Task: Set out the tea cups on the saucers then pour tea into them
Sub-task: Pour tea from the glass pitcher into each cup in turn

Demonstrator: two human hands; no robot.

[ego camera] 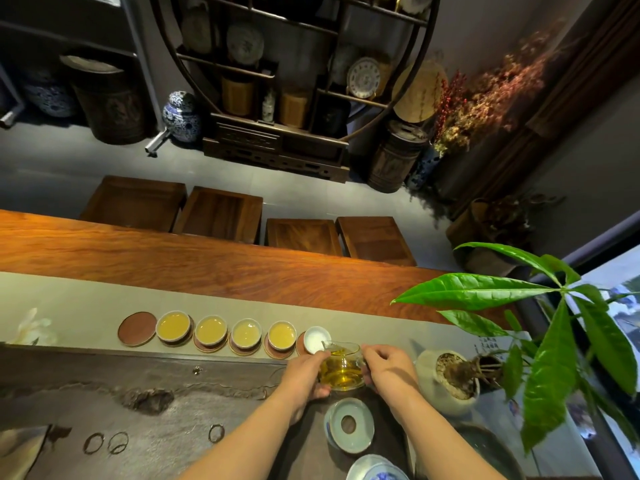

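**Fifth cup receives tea from glass pitcher**

Blue-and-white porcelain (375, 471) sits at the bottom edge of the frame, just below a pale blue lid (349, 424) resting on the dark stone tea tray (138, 410). Beyond them, two bare forearms reach forward, both hands wrapped around a glass pitcher (341, 370) of amber tea. The left hand (304, 375) cups the pitcher's side and base; the right hand (388, 370) pinches its handle and rim. The pitcher is tilted with its spout over the rightmost cup (317, 339), a white cup whose inside looks pale, set on a brown saucer (300, 342).

To that cup's left, four filled cups (282, 335) (246, 333) (211, 330) (173, 325) stand in a row on saucers of their own, each holding yellow tea. At the row's far left lies one bare saucer (137, 328). All rest on a grey table runner (86, 306) laid along the wooden table (207, 265). A potted plant (453, 379) with broad green leaves stands just right of the hands.
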